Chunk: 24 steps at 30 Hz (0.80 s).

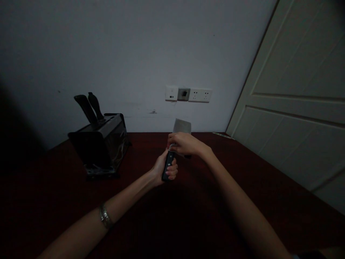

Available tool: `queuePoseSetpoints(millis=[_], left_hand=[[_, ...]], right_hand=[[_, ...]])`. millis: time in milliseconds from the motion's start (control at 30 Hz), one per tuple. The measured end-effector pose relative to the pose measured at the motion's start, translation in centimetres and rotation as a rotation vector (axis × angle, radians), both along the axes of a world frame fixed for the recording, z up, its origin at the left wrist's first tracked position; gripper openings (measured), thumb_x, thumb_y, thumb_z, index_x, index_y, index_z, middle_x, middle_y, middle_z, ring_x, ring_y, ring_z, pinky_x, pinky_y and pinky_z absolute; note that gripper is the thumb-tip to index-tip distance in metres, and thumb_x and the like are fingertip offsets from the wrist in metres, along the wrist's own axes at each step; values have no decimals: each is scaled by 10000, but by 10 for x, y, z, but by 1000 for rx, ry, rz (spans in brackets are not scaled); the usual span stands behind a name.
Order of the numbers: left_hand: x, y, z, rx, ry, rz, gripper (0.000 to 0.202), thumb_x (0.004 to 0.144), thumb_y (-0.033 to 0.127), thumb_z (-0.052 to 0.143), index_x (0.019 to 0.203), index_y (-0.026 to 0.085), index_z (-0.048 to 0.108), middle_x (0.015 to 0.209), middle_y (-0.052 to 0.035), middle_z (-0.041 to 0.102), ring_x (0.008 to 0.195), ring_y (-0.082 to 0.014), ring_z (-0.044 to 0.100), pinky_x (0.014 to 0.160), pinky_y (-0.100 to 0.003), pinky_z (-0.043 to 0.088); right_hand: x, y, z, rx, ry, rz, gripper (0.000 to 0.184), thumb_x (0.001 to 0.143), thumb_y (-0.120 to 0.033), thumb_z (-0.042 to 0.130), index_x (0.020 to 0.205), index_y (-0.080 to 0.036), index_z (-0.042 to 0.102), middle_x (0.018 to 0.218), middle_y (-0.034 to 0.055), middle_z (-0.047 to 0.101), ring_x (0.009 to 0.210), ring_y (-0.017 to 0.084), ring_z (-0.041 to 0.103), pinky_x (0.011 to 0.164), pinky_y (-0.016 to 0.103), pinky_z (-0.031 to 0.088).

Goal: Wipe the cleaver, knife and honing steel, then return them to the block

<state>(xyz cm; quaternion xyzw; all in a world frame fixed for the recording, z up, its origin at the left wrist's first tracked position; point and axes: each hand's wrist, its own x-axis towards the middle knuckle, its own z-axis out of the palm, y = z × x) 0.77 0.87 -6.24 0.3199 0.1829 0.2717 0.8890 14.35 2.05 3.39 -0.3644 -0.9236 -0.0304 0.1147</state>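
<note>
Our left hand [159, 168] wraps a black-handled, broad grey metal cleaver [169, 161] — probably steadying it; our right hand [183, 142] curls over its blade [182, 126], hold unclear.

Wears a chunky, silvery metal bracelet [105, 216] with a textured surface around the left forearm [132, 195], well behind the left fingers [171, 173]. Far behind the right fingers [172, 138], past a bare right forearm [239, 196], shows a pale sliver [295, 256], too small to identify.
</note>
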Motion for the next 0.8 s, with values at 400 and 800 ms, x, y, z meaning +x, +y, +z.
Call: queuePoseSetpoints(millis=[400, 800], left_hand=[[-1, -1, 4, -29, -68, 19, 604, 848, 596, 149, 520, 157, 401, 357, 51, 275, 276, -57, 225, 283, -171, 230], [1, -2, 6, 2, -52, -9, 618, 837, 614, 159, 511, 154, 410, 349, 41, 306, 269, -60, 245, 281, -177, 250]], right_hand=[[-1, -2, 0, 8, 18, -4, 194, 753, -151, 477, 863, -164, 636, 949, 59, 603, 834, 164, 537, 665, 260, 341], [5, -3, 3, -11, 18, 15, 199, 762, -153, 471, 877, -159, 633, 953, 63, 602, 842, 162, 538, 678, 264, 349]])
